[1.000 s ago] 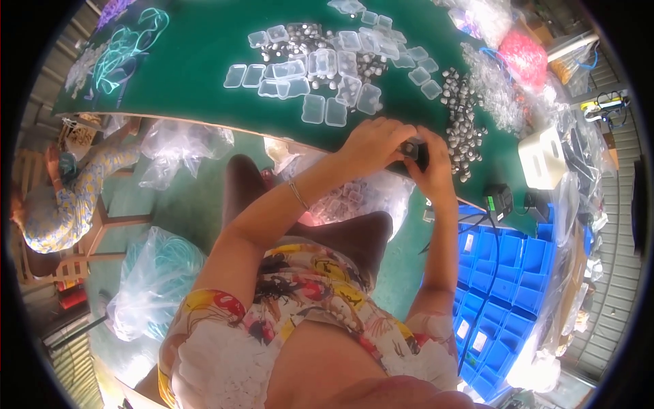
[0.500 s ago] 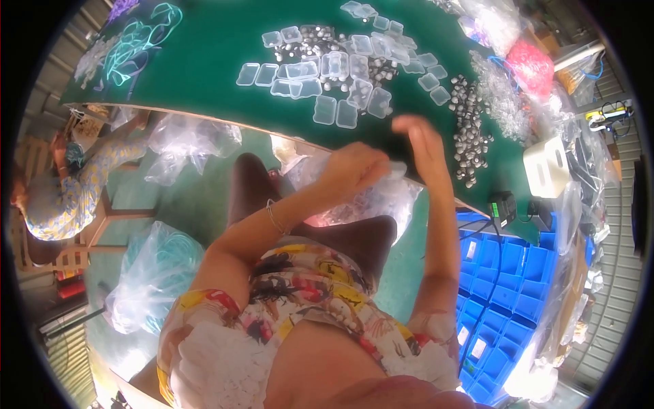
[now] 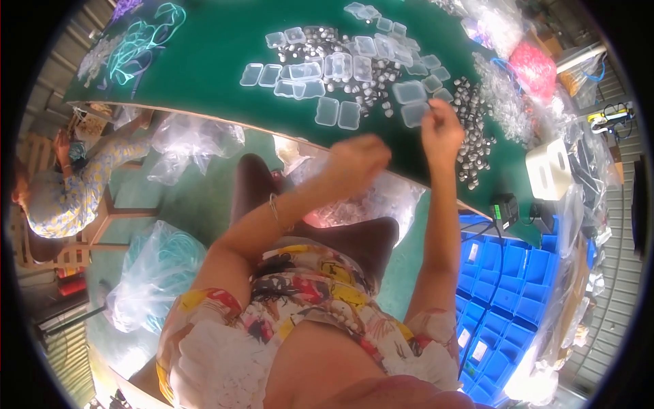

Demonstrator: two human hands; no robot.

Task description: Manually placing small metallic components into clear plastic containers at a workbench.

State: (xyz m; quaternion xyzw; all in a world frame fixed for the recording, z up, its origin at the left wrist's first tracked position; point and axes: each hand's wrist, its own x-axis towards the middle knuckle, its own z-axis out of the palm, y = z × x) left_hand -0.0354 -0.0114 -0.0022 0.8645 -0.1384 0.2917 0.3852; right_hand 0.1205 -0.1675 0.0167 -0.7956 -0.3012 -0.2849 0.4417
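Note:
My right hand (image 3: 441,126) reaches over the green table (image 3: 204,61), its fingertips pinched on the edge of a small clear plastic box (image 3: 413,114). My left hand (image 3: 357,160) hovers lower, over the table's front edge; it is blurred, with fingers curled shut and nothing visible in them. Several more clear boxes (image 3: 337,112) and a scatter of small silver metal pieces (image 3: 470,136) lie around the right hand. A bag of clear parts (image 3: 368,201) rests on my lap below the left hand.
Teal cords (image 3: 146,37) lie at the table's far left. A pink bag (image 3: 531,68), a white container (image 3: 548,170) and a black device (image 3: 505,210) sit at right. Blue bins (image 3: 504,286) are stacked lower right. Another person (image 3: 61,198) sits at left beside plastic bags (image 3: 157,273).
My hands were joined over my lap holding a small dark thing. They have parted: the right hand stretched forward to the clear boxes, and the left stayed lower, near the table's edge.

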